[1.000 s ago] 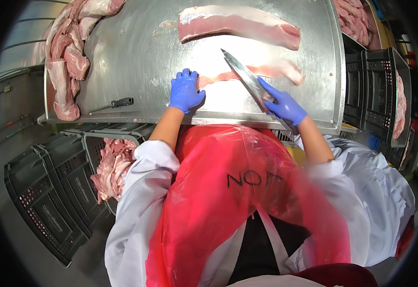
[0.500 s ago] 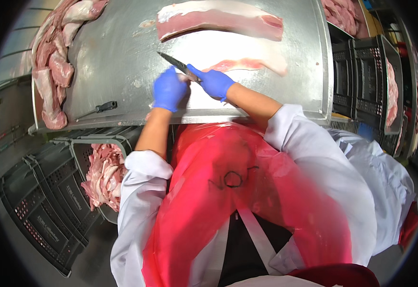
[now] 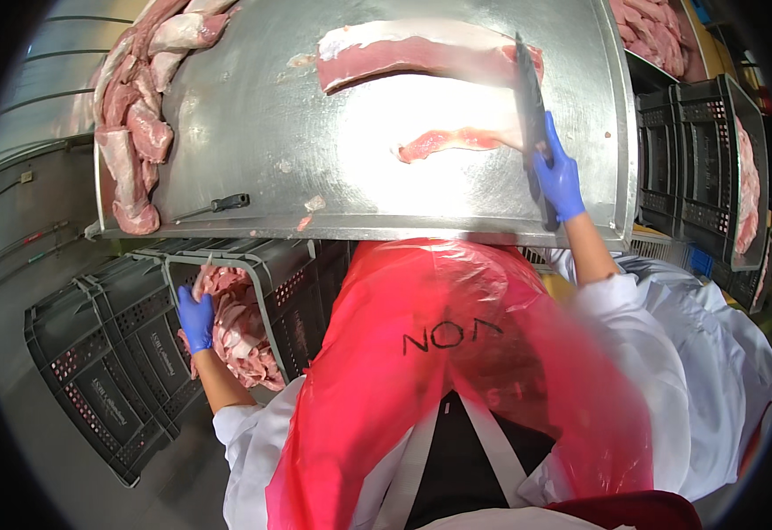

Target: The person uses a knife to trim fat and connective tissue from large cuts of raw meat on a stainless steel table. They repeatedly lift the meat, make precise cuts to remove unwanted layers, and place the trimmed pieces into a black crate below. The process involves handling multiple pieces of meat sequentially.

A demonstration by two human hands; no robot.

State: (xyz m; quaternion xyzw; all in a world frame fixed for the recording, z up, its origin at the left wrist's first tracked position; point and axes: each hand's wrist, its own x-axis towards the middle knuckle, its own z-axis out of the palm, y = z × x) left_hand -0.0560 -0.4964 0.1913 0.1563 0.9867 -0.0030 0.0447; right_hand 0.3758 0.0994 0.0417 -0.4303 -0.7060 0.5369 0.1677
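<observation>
Meat strip is lying on the metal table, between the larger meat slab and the near rim. A broad stretch of metal is separating it from the meat pile along the left edge. The right hand's grip is holding a long knife, whose blade is crossing the strip's right end in view. A black-handled tool is resting near the front edge. Dark hand-drawn letters are showing on the red apron; small pale printing is marking the dark left crate. Meat pieces are lying in that crate, with the left hand reaching beside them; I cannot tell whether its grip is holding anything. Another crate and an upper-right container are also holding meat.
</observation>
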